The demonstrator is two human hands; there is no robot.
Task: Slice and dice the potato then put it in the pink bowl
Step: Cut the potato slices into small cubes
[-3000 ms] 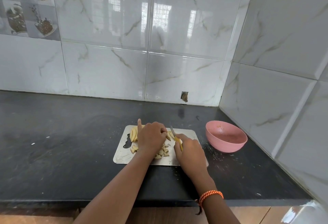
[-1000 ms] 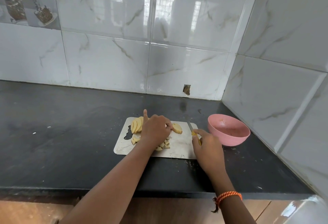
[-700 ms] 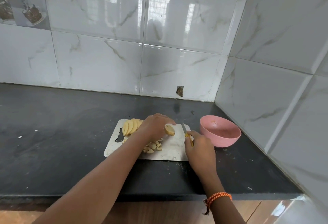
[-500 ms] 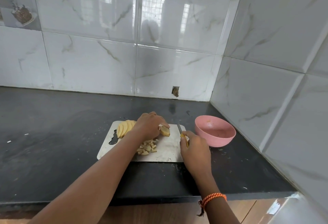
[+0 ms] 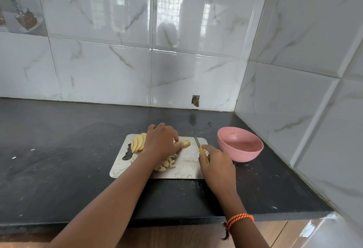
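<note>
A pale, rectangular cutting board (image 5: pixel 184 171) with a dark handle slot near its left edge lies flat on the black stone counter (image 5: pixel 59 159), close to the corner of white marble-patterned wall tiles (image 5: pixel 98 61). The potato is all on this board, in three lots. A fan of thin yellow potato slices (image 5: pixel 137 144) leans together at the board's far left. A small stack of slices (image 5: pixel 184 143) lies near the board's far middle, and the left hand (image 5: pixel 162 142) rests over it, thumb and fingers curled down and holding its left end. A loose heap of small diced potato pieces (image 5: pixel 166 164) sits just nearer, partly hidden under the left wrist.

The right hand (image 5: pixel 216 164) is at the board's right edge, its fingers closed round the yellow handle of a small knife (image 5: pixel 199 144). The thin grey blade points away from the person, a little to the right of the held stack and apart from it; whether the tip touches the board is hard to say at this size.

The round pink plastic bowl (image 5: pixel 252 154) stands upright on the counter just right of the board, near the side wall. It seems to hold only a few small specks on its inner wall. An orange braided thread band (image 5: pixel 239 219) circles the right wrist.
</note>
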